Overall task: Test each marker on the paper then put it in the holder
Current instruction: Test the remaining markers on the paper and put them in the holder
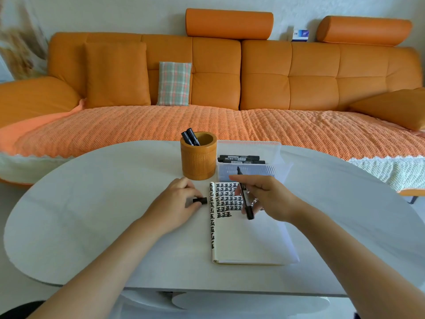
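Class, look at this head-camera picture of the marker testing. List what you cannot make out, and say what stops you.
1. Lower ends of the two markers in the holder: hidden by its wall.
2. How many markers lie in the clear box: stacked, and its frosted front blurs them.
3. Label print on those markers: too small.
4. Part of the paper under the right hand: covered.
5. What the left hand's palm covers.

wall [138, 14]: pale, plain | sofa [264, 72]: long, orange, tufted back, two bolster headrests [228, 23] on top | seat cover [207, 125]: quilted orange throw | cushions: plaid one [174, 83] beside a large orange one [117, 73] | tabletop [103, 203]: white, oval | light: soft, even daylight | dried grasses [18, 54]: far left, blurred
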A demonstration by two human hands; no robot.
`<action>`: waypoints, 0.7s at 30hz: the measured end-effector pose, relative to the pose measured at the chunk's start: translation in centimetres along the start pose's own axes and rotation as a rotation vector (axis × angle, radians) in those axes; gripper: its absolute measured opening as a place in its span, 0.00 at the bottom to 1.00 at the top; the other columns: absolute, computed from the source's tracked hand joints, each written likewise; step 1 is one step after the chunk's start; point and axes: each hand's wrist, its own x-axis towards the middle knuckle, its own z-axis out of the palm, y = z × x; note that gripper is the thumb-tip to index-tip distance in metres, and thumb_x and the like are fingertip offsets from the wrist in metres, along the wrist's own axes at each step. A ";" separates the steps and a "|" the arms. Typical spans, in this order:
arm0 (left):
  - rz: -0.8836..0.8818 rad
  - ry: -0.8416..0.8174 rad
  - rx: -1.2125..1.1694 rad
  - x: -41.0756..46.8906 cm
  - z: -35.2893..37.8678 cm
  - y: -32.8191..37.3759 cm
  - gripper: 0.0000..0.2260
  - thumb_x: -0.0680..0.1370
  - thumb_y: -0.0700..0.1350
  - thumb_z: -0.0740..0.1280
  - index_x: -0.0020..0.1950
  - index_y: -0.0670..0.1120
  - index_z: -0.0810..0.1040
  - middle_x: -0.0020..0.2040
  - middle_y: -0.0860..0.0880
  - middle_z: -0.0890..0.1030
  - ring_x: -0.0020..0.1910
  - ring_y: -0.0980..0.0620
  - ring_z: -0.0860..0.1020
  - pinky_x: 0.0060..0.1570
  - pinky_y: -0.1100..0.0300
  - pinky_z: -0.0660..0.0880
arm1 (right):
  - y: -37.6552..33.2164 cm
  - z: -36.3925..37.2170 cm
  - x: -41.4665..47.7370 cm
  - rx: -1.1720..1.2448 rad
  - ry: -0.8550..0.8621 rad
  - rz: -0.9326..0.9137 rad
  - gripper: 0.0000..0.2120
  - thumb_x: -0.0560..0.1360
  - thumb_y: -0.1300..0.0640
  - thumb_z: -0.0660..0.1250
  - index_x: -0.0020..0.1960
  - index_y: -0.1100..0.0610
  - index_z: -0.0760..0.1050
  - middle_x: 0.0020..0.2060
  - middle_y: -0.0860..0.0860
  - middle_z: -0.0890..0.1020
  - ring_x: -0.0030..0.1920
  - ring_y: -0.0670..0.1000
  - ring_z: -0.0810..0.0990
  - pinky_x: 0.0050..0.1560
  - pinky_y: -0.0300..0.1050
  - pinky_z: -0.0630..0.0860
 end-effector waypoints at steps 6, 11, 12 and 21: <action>0.009 0.106 -0.101 0.7 -0.4 0.8 0.08 0.77 0.44 0.70 0.55 0.51 0.82 0.48 0.56 0.79 0.48 0.57 0.76 0.49 0.59 0.74 | -0.3 -0.3 -0.2 -0.275 0.017 -0.071 0.12 0.82 0.62 0.58 0.50 0.46 0.74 0.36 0.41 0.77 0.30 0.48 0.74 0.33 0.48 0.75; 0.050 0.116 -0.128 0.9 -0.6 1.6 0.09 0.77 0.43 0.70 0.56 0.50 0.82 0.47 0.57 0.78 0.46 0.59 0.76 0.44 0.65 0.72 | 0.1 -0.3 -0.1 -0.585 0.127 -0.115 0.10 0.78 0.53 0.67 0.57 0.41 0.73 0.45 0.38 0.78 0.35 0.40 0.75 0.42 0.44 0.74; 0.052 0.117 -0.127 0.8 -0.7 1.7 0.09 0.77 0.43 0.70 0.56 0.50 0.82 0.47 0.58 0.78 0.46 0.59 0.76 0.43 0.68 0.70 | 0.0 -0.2 -0.2 -0.636 0.150 -0.117 0.09 0.78 0.52 0.67 0.57 0.42 0.75 0.45 0.37 0.77 0.37 0.39 0.74 0.43 0.43 0.73; 0.087 0.087 -0.136 0.7 -0.8 2.6 0.09 0.77 0.42 0.70 0.56 0.50 0.81 0.46 0.57 0.76 0.43 0.64 0.73 0.40 0.74 0.66 | -0.1 0.6 -0.4 -0.731 0.178 -0.136 0.08 0.79 0.52 0.65 0.57 0.43 0.77 0.49 0.39 0.79 0.41 0.41 0.75 0.43 0.40 0.71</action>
